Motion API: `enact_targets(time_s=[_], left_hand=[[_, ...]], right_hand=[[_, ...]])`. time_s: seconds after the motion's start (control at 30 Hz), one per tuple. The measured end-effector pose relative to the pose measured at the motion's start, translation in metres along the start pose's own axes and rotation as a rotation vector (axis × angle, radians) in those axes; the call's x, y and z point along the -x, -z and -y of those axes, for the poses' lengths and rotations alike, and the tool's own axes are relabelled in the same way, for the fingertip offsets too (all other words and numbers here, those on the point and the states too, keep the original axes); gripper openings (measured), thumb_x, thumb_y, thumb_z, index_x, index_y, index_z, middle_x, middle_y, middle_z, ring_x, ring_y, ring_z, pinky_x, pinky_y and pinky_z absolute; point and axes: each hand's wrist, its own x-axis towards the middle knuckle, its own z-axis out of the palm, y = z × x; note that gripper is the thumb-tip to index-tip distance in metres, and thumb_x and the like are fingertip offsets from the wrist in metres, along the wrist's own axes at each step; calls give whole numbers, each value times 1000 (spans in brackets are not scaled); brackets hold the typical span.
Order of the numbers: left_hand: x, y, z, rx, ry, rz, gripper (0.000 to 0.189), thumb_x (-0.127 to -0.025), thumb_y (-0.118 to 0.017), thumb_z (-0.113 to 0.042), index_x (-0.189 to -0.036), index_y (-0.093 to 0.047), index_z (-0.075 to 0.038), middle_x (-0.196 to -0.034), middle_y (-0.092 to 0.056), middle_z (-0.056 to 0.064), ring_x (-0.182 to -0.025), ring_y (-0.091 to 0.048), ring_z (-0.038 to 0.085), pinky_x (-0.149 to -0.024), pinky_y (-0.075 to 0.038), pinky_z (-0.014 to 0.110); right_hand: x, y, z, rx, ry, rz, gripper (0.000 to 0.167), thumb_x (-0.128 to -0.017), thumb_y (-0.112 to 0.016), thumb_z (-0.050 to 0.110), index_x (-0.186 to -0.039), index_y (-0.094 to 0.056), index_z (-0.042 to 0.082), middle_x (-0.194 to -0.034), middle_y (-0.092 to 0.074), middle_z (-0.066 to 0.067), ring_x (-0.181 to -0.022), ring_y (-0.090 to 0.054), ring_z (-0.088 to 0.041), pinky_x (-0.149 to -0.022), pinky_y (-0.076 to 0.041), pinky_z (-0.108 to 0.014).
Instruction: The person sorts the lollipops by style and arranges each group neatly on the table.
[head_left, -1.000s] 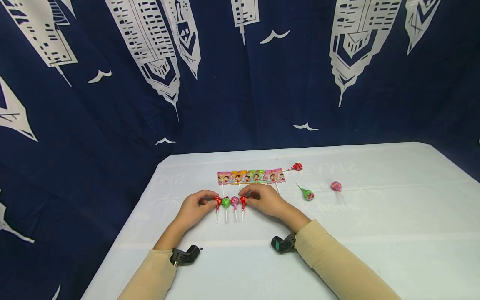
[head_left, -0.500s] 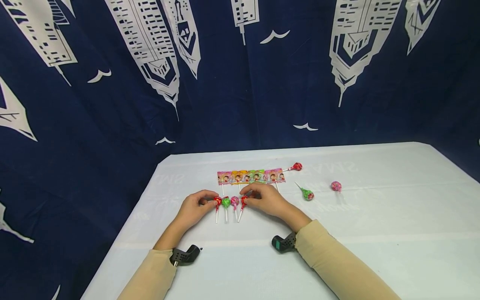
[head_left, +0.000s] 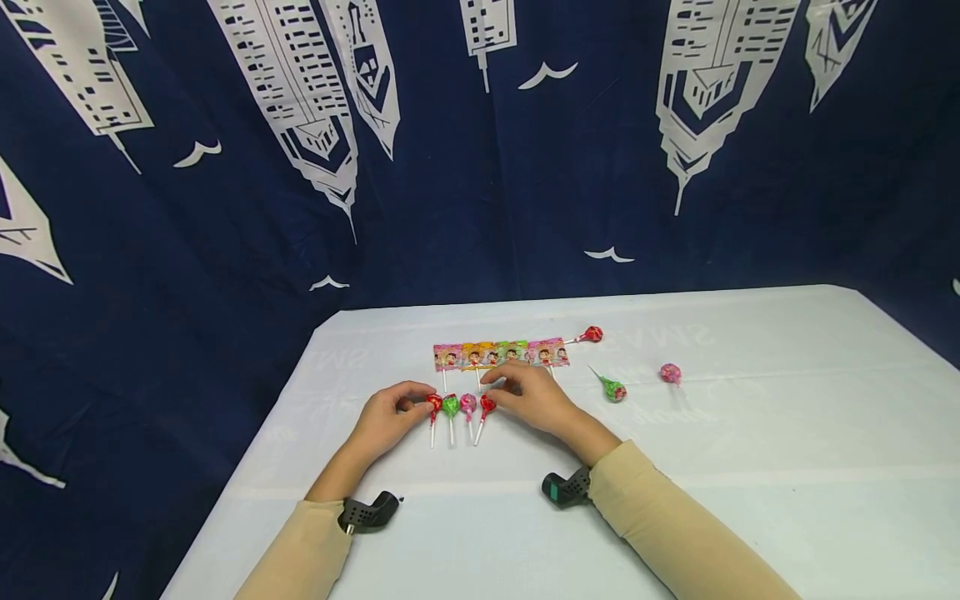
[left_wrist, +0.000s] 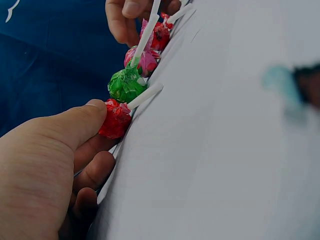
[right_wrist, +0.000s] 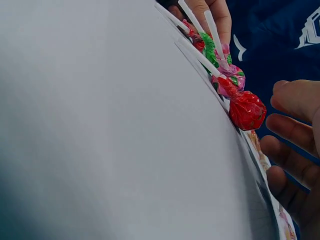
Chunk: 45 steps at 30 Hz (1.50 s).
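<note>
Four ball lollipops lie in a short row on the white table, sticks toward the person. My left hand [head_left: 388,419] pinches the head of the leftmost red lollipop [left_wrist: 116,120] between thumb and fingers. Beside it come a green lollipop [head_left: 450,406] and a pink lollipop [head_left: 468,403]. At the row's right end lies another red lollipop [right_wrist: 248,111], its stick slanting toward the pink one's. My right hand [head_left: 536,400] hovers around that head; in the right wrist view its fingers are spread and apart from it, holding nothing.
Behind the row lie several flat-wrapped lollipops [head_left: 477,354] side by side. Off to the right on the white table [head_left: 675,500] are a loose red lollipop [head_left: 592,334], a green one and a pink one [head_left: 671,373]. A dark blue curtain [head_left: 480,208] hangs behind.
The right-end red lollipop's stick has swung left at its near end, from straight to slanted. My right fingers have come slightly off its head. The left hand has stayed in place.
</note>
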Motion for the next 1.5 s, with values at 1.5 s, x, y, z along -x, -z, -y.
enact_targets(time_s=[1.5], left_hand=[[-1, -3, 3, -20, -3, 0, 22, -88, -77, -25, -110, -75, -23, -96, -73, -1, -73, -55, 12, -66, -41, 26]], right_hand=[[18, 147, -20, -65, -221, 134, 32, -94, -68, 16, -126, -67, 12, -119, -69, -14, -101, -63, -21, -85, -50, -29]])
